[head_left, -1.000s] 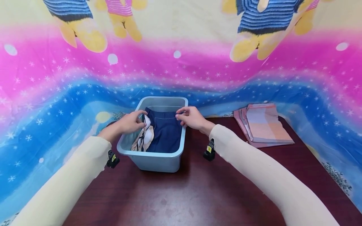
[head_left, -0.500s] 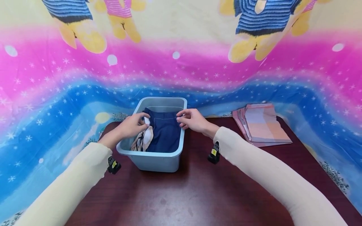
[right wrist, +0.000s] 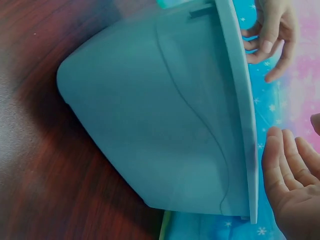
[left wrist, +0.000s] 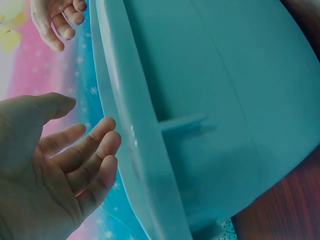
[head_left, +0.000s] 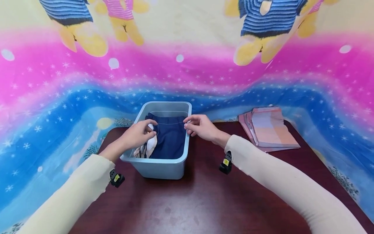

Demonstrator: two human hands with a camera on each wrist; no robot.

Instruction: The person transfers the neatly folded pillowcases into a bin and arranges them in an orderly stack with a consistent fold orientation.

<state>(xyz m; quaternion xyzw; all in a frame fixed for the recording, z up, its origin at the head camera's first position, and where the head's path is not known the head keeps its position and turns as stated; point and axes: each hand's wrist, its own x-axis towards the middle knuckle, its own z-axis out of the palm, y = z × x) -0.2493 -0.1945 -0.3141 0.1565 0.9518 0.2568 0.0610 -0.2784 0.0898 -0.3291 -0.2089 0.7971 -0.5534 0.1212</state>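
Fingers of both hands: relaxed, unclenched, grasping nothing.

Table: dark red, under bin and extending toward person. Bin: upright, long axis pointing away from person. Pile: folded pinkish cloths, well to R. of bin. Navy cloth: inside bin, occupying centre and R. side; long axis appears to follow bin's. Patterned cloth: also inside bin, narrower, along L. wall, same lengthwise run, partly hidden by L. fingers.

Key relation (judged): both cloths lie inward of the fingertips and mostly toward bin's near end, i.e. btwn. its L. and R. rims. L. hand is nearer patterned cloth; R. hand, nearer navy cloth's far R. corner.

Pose: L. hand reaches across bin's L. rim, thumb and index pointing inward over the opening; contact w/ cloth can't be told. R. hand approx. mirrors it, fingertips at bin's R. rim in head view, just apart from rim in R. wrist view. Cams, one per wrist: outside bin, either side of its near end.
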